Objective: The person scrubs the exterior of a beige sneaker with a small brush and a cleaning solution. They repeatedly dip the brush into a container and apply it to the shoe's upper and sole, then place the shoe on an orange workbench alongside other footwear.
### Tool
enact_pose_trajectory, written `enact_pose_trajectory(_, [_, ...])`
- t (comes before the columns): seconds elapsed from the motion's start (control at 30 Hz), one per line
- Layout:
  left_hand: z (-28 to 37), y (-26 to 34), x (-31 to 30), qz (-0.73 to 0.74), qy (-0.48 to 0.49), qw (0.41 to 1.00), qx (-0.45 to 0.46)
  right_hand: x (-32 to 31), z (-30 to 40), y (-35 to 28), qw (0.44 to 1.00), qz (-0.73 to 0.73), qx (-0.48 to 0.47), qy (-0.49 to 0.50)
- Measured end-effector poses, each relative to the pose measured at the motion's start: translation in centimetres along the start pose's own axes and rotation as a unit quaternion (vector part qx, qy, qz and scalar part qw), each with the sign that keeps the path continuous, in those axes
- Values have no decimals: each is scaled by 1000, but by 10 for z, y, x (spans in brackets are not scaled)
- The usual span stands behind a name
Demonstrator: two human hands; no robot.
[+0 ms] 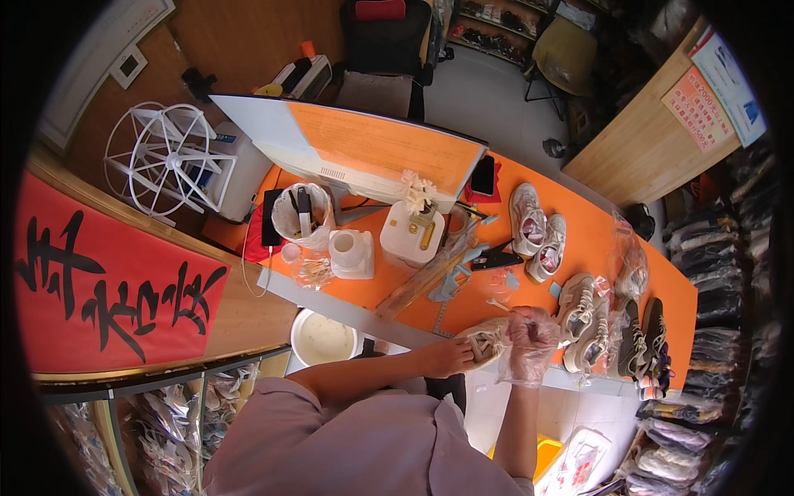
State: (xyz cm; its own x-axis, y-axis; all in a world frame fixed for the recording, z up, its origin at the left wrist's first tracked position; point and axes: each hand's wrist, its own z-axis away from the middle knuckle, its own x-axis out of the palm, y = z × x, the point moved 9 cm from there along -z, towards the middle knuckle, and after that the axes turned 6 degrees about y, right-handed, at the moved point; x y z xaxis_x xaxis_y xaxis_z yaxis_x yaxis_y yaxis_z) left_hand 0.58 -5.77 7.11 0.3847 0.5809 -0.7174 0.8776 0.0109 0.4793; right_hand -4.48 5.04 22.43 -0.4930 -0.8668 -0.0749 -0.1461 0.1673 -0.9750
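Observation:
My left hand (448,358) grips a pale lace-up sneaker (487,345) at the table's front edge. My right hand (532,341), in a clear thin plastic glove, is curled just right of that sneaker. Whether anything small sits between its fingers is hidden. A thin pale stick (498,304) shows just beyond this hand, on or over the orange tabletop. To the right stands a pair of pale lace-up sneakers (577,304), close to the gloved hand.
More shoes include a white pair (526,214) and a dark pair (628,338). A monitor (384,155) stands at the back. Leftward are a wide-mouthed white bottle (348,248), a white basket of tools (304,217) and cotton swabs (314,271). A white bucket (324,338) sits below the table edge.

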Motion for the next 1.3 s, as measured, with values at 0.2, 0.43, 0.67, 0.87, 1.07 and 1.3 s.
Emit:
enact_pose_trajectory(0.2, [17, -17, 1, 335, 60, 923, -179, 186, 12, -21, 968, 79, -16, -237])
enact_pose_trajectory(0.43, [17, -21, 6, 284, 58, 941, -176, 310, -4, 32, 869, 352, -167, -305])
enact_pose_trajectory(0.67, [25, -23, 14, 254, 114, 950, -140, 365, 20, 40, 792, 360, -296, -394])
enact_pose_trajectory(0.87, [27, -50, 100, 302, 110, 937, -140, 384, 25, 51, 757, 374, -315, -434])
enact_pose_trajectory(1.07, [23, -32, 29, 352, 154, 907, -169, 382, 26, 65, 655, 498, -336, -458])
enact_pose_trajectory(1.3, [24, -26, 6, 238, 73, 952, -180, 385, 20, 53, 633, 540, -283, -476])
